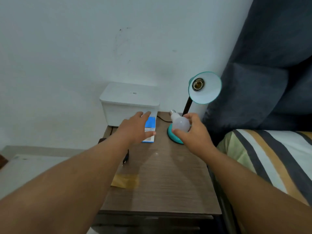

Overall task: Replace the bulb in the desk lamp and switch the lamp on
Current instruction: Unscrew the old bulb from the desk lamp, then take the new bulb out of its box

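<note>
a white bulb [180,123] is held in the curled fingers of the right hand [194,132], above the teal lamp base [173,138]. the lamp shade [205,87] is tilted toward the camera, its socket [197,84] seen bare. the left hand [135,128], fingers straight, is stretched over a blue box [150,130] on the wooden worktop [162,174], before a white container [130,103].

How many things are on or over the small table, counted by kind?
Lamp: 1
Bulb: 1, held in the right hand
Blue box: 1, under the left hand
White box: 1
Yellow tape patch: 1
Total: 5
</note>
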